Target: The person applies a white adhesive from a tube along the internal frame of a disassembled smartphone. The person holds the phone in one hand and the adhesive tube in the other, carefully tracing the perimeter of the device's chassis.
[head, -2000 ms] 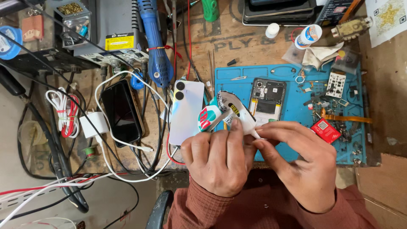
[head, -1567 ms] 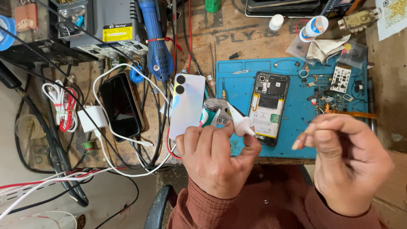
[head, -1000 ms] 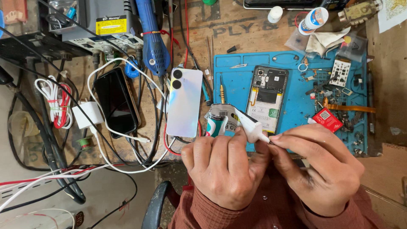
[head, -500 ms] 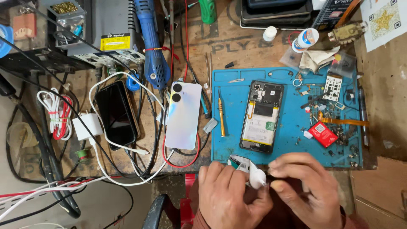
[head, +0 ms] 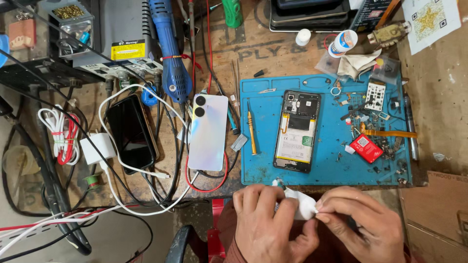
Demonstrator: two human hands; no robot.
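White tape [head: 304, 204] is pinched between the left hand [head: 270, 229] and right hand [head: 360, 229], near the blue mat [head: 326, 165] with an open phone [head: 297, 130].

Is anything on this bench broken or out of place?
The black phone on the blue rubber mat lies with its back off, insides bare. Tiny loose screws and parts are scattered on the mat's right side. White and black cables tangle at left.

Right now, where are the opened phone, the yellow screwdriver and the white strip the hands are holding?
opened phone [head: 297, 130], head view, on its pale battery.
yellow screwdriver [head: 251, 131], head view, on its handle.
white strip [head: 303, 203], head view, on the part between both hands.
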